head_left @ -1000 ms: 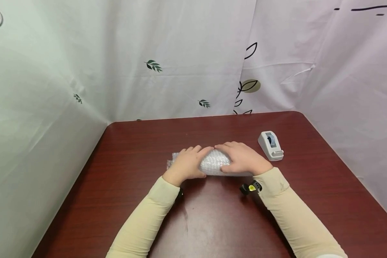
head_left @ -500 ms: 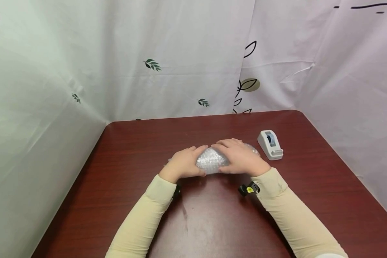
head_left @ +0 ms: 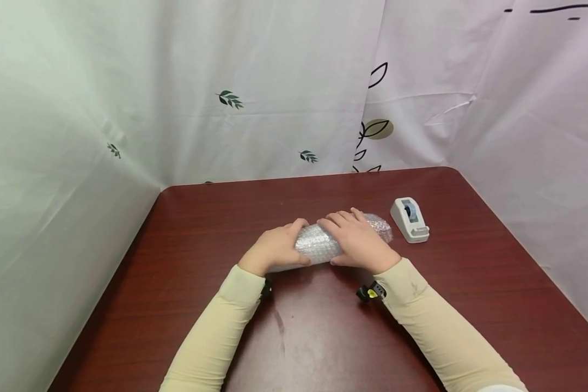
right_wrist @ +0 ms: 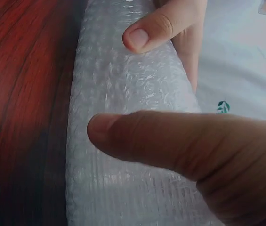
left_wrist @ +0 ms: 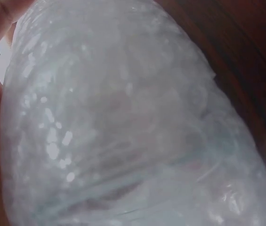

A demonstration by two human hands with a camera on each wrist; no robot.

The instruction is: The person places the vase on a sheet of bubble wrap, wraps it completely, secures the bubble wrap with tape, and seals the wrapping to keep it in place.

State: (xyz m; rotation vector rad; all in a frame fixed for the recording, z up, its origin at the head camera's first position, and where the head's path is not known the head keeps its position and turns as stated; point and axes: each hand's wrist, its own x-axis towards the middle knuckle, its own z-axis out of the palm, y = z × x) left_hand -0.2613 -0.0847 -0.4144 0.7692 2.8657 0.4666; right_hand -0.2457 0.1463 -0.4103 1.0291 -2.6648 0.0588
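Note:
A roll of clear bubble wrap (head_left: 317,244) lies slanted on the table, its right end farther back. My left hand (head_left: 273,251) grips its left part, thumb on the near side and fingers over the far side. Close beside it, my right hand (head_left: 357,240) holds the right part the same way, and the end of the roll shows past its fingers. In the right wrist view both thumbs press on the bubble wrap (right_wrist: 123,84). The left wrist view is filled by the wrap's end (left_wrist: 123,117), layered and cloudy; what may lie inside is hidden.
A white tape dispenser (head_left: 410,220) with a blue roll stands just right of the bubble wrap, near the right hand. The dark red table (head_left: 313,337) ends at white printed curtains (head_left: 274,109) at the back and sides.
The roll has turned from lying straight across to slanting, its right end now out beyond the right hand. Both hands have shifted slightly left with it.

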